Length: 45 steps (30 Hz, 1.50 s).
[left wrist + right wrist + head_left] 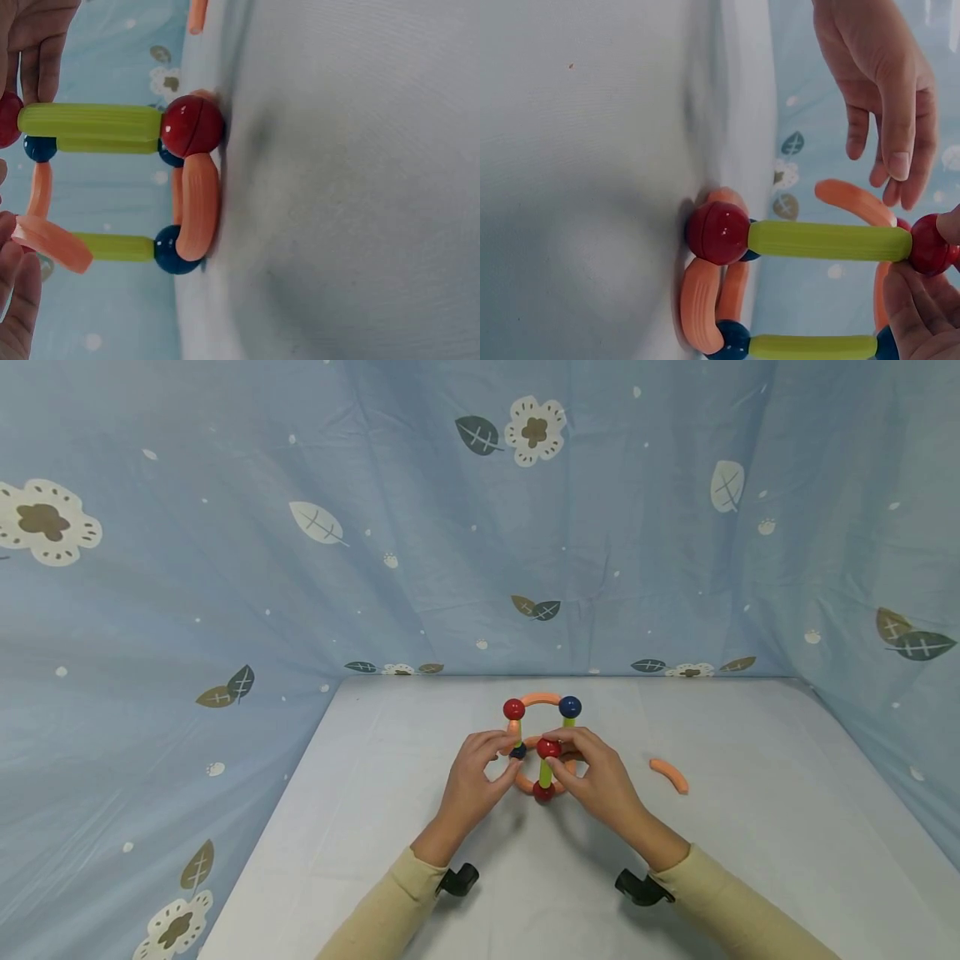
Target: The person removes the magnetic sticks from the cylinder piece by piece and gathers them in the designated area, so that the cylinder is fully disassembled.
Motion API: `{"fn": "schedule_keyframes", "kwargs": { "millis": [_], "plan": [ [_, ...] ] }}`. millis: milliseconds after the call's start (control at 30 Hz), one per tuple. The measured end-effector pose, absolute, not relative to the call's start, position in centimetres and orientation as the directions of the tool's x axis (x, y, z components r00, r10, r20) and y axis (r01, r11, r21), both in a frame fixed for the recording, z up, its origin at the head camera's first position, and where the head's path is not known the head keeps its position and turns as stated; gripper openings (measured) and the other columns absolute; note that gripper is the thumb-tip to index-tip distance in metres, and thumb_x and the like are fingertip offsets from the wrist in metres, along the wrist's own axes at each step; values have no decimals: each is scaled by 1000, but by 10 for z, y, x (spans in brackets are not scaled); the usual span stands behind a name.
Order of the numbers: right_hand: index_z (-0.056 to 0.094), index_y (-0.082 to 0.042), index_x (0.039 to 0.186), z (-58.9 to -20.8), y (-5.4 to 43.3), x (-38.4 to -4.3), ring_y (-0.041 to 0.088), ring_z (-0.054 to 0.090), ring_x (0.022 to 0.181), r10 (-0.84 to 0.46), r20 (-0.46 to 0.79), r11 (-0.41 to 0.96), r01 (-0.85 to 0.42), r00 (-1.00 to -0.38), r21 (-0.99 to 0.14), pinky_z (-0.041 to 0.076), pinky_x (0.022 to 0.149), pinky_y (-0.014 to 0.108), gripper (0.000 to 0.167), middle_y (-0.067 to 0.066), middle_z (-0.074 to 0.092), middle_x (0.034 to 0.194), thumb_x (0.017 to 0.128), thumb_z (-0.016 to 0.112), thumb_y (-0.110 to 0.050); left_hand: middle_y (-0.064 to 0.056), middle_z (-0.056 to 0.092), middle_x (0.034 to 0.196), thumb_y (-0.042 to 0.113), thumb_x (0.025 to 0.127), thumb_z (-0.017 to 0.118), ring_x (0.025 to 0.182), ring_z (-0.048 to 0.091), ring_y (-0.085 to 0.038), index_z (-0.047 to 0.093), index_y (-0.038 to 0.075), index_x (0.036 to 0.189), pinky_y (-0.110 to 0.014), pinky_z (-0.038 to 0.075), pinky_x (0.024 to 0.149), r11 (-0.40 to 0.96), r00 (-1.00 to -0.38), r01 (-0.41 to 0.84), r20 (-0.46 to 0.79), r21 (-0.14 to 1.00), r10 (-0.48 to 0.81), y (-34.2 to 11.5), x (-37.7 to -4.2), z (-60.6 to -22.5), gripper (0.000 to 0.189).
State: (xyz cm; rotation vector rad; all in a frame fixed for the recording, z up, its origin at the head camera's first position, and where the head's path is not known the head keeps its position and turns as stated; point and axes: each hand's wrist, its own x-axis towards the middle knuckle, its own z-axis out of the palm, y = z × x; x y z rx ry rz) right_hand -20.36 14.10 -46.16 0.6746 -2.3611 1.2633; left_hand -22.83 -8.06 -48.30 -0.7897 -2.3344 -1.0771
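Note:
A frame of red and dark blue balls joined by green rods and curved orange sticks stands on the white table. My right hand [600,772] pinches the near top red ball [549,749] between thumb and fingers; a green rod [829,241] runs from it to a lower red ball [718,232]. At the frame's left side my left hand [472,781] has its thumb apart from its fingers. Its fingertips are close to a curved orange stick [853,200], which juts from the far-left top red ball [513,709]. Whether they touch it is unclear.
One loose curved orange stick [670,776] lies on the table [750,860] right of the frame. A blue patterned curtain [420,527] borders the table at the back and sides. Black wrist cameras [459,880] sit at both sleeves.

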Motion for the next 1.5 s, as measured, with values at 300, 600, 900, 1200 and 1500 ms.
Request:
{"fn": "schedule_keyframes", "kwargs": {
  "millis": [300, 600, 900, 1200, 1500],
  "plan": [
    [65, -11, 126, -460, 141, -205, 16, 68, 95, -231, 528, 482, -568, -817, -667, 59, 79, 31, 36, 1, 65, 114, 92, 76, -5, 0, 68, 119, 8, 91, 75, 106, 63, -15, 71, 10, 122, -25, 57, 82, 483, -735, 670, 595, 564, 325, -81, -226, -493, 31],
    [65, -14, 126, -459, 141, -207, 14, 69, 94, -221, 497, 511, -534, -839, -674, 60, 80, 33, 37, 0, 65, 114, 92, 76, -7, -2, 71, 113, 10, 92, 76, 101, 67, -14, 71, 6, 121, -28, 59, 83, 455, -793, 609, 504, 650, 342, -73, -223, -506, 30],
    [65, -13, 126, -459, 140, -207, 16, 69, 93, -220, 501, 503, -537, -837, -677, 59, 80, 32, 36, 0, 65, 112, 92, 75, -6, -5, 73, 113, 13, 93, 76, 100, 71, -20, 69, 4, 120, -32, 59, 85, 425, -803, 595, 474, 682, 362, -65, -220, -512, 30],
    [65, -13, 126, -458, 140, -206, 15, 69, 92, -217, 501, 499, -536, -838, -681, 60, 81, 35, 36, -1, 66, 111, 92, 75, -6, -5, 72, 116, 13, 95, 73, 107, 69, -18, 69, 3, 120, -32, 58, 90, 378, -851, 509, 388, 773, 353, -56, -221, -517, 28],
    [66, -14, 125, -458, 138, -205, 12, 69, 91, -215, 502, 497, -537, -837, -682, 60, 80, 36, 34, -1, 65, 112, 92, 75, -8, 1, 72, 114, 15, 95, 74, 104, 69, -14, 70, 12, 118, -26, 56, 89, 398, -881, 454, 335, 797, 334, -50, -223, -520, 24]
  ]
}}
